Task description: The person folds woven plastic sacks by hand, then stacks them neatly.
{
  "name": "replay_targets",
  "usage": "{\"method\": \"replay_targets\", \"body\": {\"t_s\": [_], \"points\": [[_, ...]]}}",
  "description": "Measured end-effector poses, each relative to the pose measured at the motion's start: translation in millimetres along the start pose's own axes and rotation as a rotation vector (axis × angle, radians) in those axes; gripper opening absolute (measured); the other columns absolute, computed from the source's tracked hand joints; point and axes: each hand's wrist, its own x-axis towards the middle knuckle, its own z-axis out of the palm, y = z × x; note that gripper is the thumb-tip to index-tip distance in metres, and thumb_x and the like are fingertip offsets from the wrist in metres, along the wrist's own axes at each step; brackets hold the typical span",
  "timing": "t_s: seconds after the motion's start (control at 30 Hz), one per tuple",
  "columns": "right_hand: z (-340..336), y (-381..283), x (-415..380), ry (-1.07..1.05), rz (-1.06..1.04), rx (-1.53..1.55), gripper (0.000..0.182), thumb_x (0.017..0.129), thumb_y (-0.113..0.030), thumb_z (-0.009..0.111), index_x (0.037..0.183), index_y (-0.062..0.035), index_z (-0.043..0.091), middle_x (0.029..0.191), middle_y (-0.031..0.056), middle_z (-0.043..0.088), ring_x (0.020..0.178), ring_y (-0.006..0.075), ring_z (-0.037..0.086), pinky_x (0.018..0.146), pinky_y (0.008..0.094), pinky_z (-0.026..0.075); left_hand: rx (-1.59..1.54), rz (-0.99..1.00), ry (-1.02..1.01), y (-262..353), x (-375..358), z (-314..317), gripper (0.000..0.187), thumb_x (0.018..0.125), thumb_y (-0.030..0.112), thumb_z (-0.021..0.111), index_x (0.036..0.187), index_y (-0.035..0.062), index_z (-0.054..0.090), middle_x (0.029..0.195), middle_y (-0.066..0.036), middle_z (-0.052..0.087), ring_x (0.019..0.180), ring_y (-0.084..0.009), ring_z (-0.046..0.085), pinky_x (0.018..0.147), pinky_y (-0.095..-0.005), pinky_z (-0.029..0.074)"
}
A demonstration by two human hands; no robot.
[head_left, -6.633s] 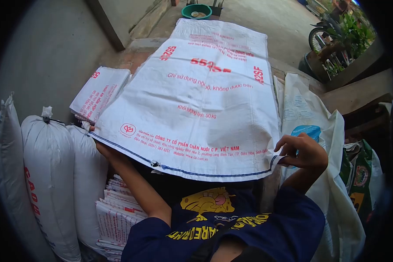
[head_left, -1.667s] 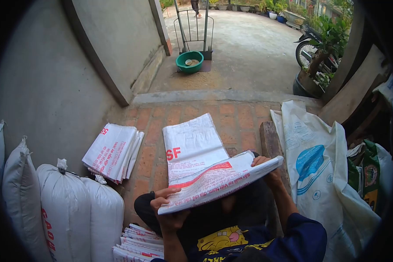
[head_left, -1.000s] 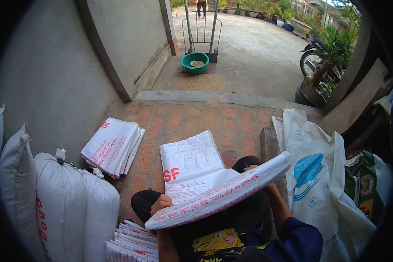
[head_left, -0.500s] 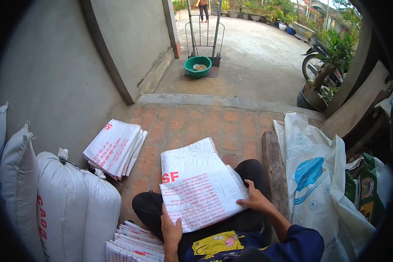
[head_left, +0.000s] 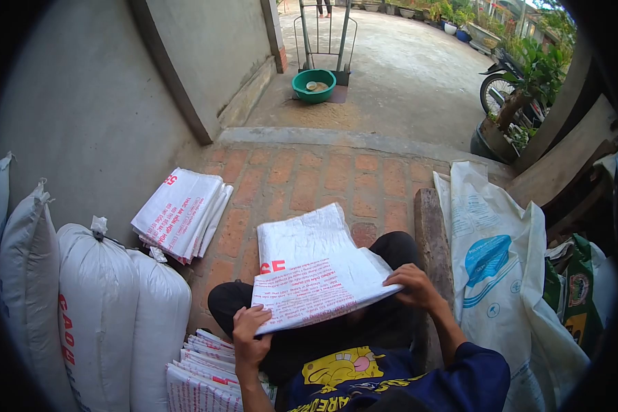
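A white woven sack point(head_left: 323, 281) with red print lies partly folded over my crossed legs, its far part resting past my knees. My left hand point(head_left: 252, 336) grips the near left corner, thumb below and fingers on top. At the near right corner, my right hand point(head_left: 413, 285) has its fingers curled over the edge. The near edge is raised off my lap between both hands. Beside my left leg stands a stack of folded sacks point(head_left: 202, 374). Another pile of folded sacks point(head_left: 178, 213) lies on the bricks ahead to the left.
Full white sacks point(head_left: 96, 309) line the left wall. A wooden beam point(head_left: 432, 254) and a large white sack point(head_left: 494, 268) lie at my right. Beyond the sill are a green basin point(head_left: 314, 86), a hand truck point(head_left: 325, 34), a motorbike point(head_left: 494, 89) and a person's legs point(head_left: 323, 8).
Both hands have closed on the near corners and lifted that edge of the sack, so its printed part tilts away. The view has dipped slightly downward.
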Motion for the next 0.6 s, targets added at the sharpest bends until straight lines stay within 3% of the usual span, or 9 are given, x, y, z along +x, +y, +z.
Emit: {"method": "replay_targets", "body": {"t_s": [0.03, 0.13, 0.27, 0.37, 0.4, 0.43, 0.5, 0.57, 0.6], "points": [[-7, 2, 6, 0.004, -0.001, -0.002, 0.035, 0.066, -0.005, 0.073, 0.100, -0.0090, 0.066, 0.098, 0.0045, 0.068, 0.093, 0.0257, 0.064, 0.090, 0.0394, 0.044, 0.000, 0.004, 0.001, 4, 9, -6, 0.028, 0.067, 0.005, 0.071, 0.095, 0.0051, 0.067, 0.096, -0.009, 0.069, 0.101, -0.0337, 0.064, 0.097, -0.0457, 0.042], [-19, -2, 17, 0.359, -0.134, 0.734, 0.012, 0.081, -0.008, 0.070, 0.091, -0.0071, 0.063, 0.091, 0.0084, 0.065, 0.092, 0.0239, 0.063, 0.094, 0.0385, 0.042, -0.675, 0.063, 0.256, 9, 25, -11, 0.025, 0.073, 0.015, 0.078, 0.089, 0.0011, 0.064, 0.091, -0.015, 0.069, 0.091, -0.0307, 0.068, 0.084, -0.0416, 0.052], [-27, -33, 38, 0.488, -0.174, 1.175, 0.024, 0.088, -0.022, 0.069, 0.090, -0.0093, 0.049, 0.083, 0.0049, 0.054, 0.091, 0.0195, 0.056, 0.099, 0.0369, 0.038, -0.761, 0.064, 0.247, 33, 57, 11, 0.032, 0.079, 0.027, 0.076, 0.089, -0.0020, 0.065, 0.087, -0.016, 0.070, 0.089, -0.0310, 0.068, 0.083, -0.0429, 0.052], [-23, -24, 34, 0.472, -0.084, 1.042, 0.023, 0.088, -0.023, 0.068, 0.092, -0.0101, 0.048, 0.087, 0.0065, 0.056, 0.090, 0.0198, 0.057, 0.098, 0.0377, 0.038, -0.987, 0.017, 0.071, -4, 41, 47, 0.031, 0.085, 0.029, 0.070, 0.086, -0.0025, 0.067, 0.086, -0.017, 0.070, 0.085, -0.0304, 0.068, 0.080, -0.0419, 0.053], [-23, -20, 31, 0.427, -0.108, 1.037, 0.040, 0.083, -0.028, 0.074, 0.108, -0.0080, 0.050, 0.097, 0.0098, 0.060, 0.100, 0.0232, 0.058, 0.102, 0.0389, 0.036, -1.071, 0.130, 0.132, -11, 38, 57, 0.034, 0.088, 0.032, 0.066, 0.081, -0.0010, 0.066, 0.082, -0.019, 0.069, 0.079, -0.0270, 0.069, 0.074, -0.0395, 0.055], [-26, -20, 28, 0.436, -0.111, 1.030, 0.040, 0.083, -0.028, 0.074, 0.108, -0.0080, 0.050, 0.097, 0.0098, 0.060, 0.100, 0.0232, 0.058, 0.102, 0.0389, 0.036, -1.079, 0.026, 0.089, -15, 30, 59, 0.034, 0.088, 0.032, 0.067, 0.080, -0.0011, 0.067, 0.079, -0.019, 0.069, 0.074, -0.0265, 0.069, 0.071, -0.0388, 0.055], [-38, -40, 26, 0.354, -0.005, 0.858, 0.070, 0.075, -0.033, 0.081, 0.128, -0.0071, 0.044, 0.113, 0.0145, 0.061, 0.115, 0.0288, 0.055, 0.105, 0.0402, 0.034, -0.905, 0.073, 0.102, -17, 26, 54, 0.036, 0.087, 0.034, 0.067, 0.082, -0.0017, 0.067, 0.080, -0.019, 0.069, 0.073, -0.0270, 0.069, 0.070, -0.0381, 0.055], [-36, -18, 19, 0.307, 0.059, 0.797, 0.067, 0.077, -0.027, 0.079, 0.132, -0.0056, 0.048, 0.120, 0.0142, 0.061, 0.123, 0.0313, 0.052, 0.107, 0.0448, 0.034, -0.949, 0.117, 0.135, -12, 30, 46, 0.037, 0.087, 0.034, 0.067, 0.081, -0.0015, 0.067, 0.080, -0.018, 0.069, 0.074, -0.0267, 0.069, 0.071, -0.0394, 0.054], [-31, 6, 12, 0.152, 0.095, 0.570, 0.057, 0.080, -0.020, 0.075, 0.130, -0.0050, 0.052, 0.119, 0.0140, 0.062, 0.121, 0.0265, 0.053, 0.106, 0.0430, 0.035, -0.991, 0.168, 0.168, -10, 34, 43, 0.037, 0.087, 0.035, 0.067, 0.080, -0.0014, 0.067, 0.080, -0.017, 0.070, 0.074, -0.0263, 0.068, 0.072, -0.0408, 0.054]]}}
